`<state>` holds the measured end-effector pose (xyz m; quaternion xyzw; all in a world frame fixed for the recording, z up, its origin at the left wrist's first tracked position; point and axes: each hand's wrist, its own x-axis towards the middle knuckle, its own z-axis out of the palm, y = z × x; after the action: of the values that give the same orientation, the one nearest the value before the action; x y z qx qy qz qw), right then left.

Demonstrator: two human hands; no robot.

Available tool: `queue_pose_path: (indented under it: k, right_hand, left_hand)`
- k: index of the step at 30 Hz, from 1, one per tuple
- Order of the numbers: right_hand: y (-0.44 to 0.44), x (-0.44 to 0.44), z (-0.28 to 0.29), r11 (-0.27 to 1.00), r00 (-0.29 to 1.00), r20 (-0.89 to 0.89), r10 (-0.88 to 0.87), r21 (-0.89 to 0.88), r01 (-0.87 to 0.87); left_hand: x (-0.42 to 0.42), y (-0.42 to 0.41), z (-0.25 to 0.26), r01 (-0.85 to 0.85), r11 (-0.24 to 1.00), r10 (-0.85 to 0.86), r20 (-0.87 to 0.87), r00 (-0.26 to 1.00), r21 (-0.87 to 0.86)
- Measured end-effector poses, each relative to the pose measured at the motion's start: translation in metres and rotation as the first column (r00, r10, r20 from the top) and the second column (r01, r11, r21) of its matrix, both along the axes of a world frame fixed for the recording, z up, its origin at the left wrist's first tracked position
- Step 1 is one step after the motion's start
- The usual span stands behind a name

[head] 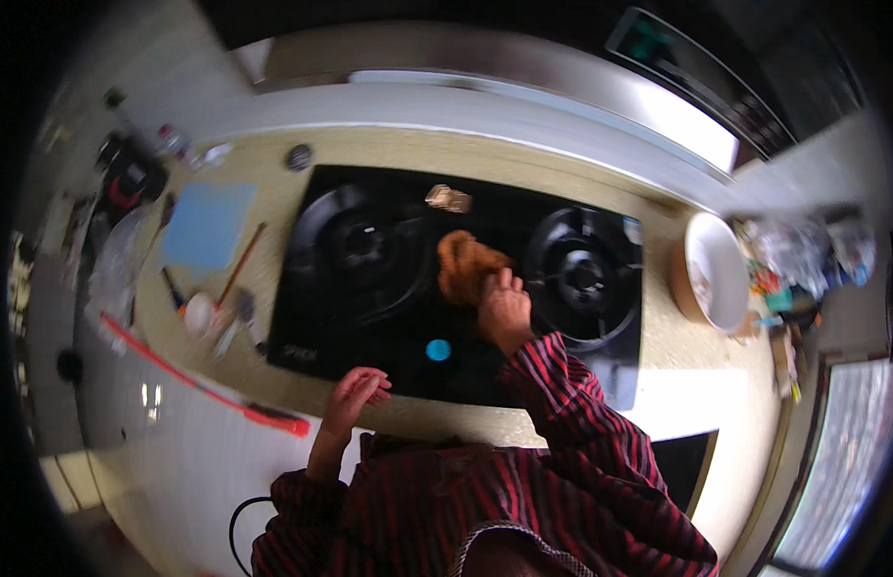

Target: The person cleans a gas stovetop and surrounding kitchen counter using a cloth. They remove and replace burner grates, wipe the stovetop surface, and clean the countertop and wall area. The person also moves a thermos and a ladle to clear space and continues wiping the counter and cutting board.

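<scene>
On the black glass gas cooktop, between the two burners, lies a bunched orange-brown cloth. My right hand grips its right end, fingers curled over the fabric. Near the cooktop's front edge my left hand hovers with nothing in it, fingers loosely bent and partly apart. Behind the cloth sits a small tan object, too blurred to name. A round blue spot shows on the glass in front of the cloth. The left burner and right burner have no pot supports on them.
Left of the cooktop are a blue sheet, a reddish-brown stick and several utensils. A red strip runs along the counter's front left. A large bowl and plastic bags stand at the right. A range hood overhangs the back.
</scene>
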<state>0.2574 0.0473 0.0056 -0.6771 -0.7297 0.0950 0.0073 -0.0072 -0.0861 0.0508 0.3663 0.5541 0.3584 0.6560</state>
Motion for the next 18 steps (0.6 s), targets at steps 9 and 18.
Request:
queue_pose_path:
  k: [9,18]
  right_hand:
    - [0.006,-0.061,0.010,0.969,0.878,-0.441,0.183,-0.069,-0.237]
    - [-0.050,-0.066,0.081,0.936,0.521,-0.807,0.279,0.108,-0.335]
  left_hand:
    - [-0.069,-0.071,-0.009,-0.536,0.837,0.537,-0.023,0.843,-0.107]
    - [-0.161,-0.078,-0.041,-0.767,0.640,0.768,-0.073,0.636,0.052]
